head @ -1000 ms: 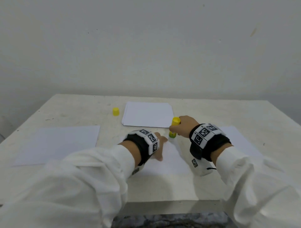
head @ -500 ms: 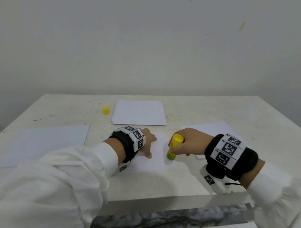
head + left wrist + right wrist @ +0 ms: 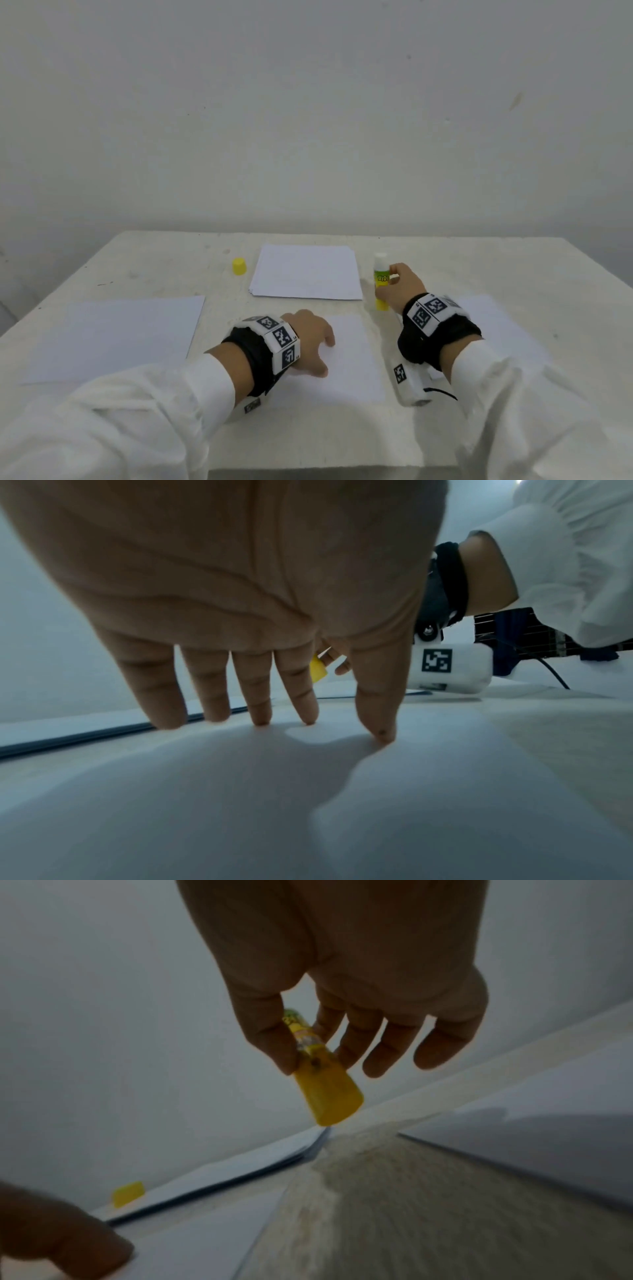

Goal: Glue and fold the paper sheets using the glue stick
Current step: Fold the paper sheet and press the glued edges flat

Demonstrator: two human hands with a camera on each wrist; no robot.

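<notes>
From the head view, I see my right hand pinching the glue stick upright, its yellow bottom touching the surface beside the paper stack. My left hand lies flat, fingers spread, on the near sheet. The yellow cap sits apart.

Left wrist view: fingertips press the paper (the stick is mostly hidden).

Right wrist view is dark and blurry; thumb and finger hold the stick.
</notes>
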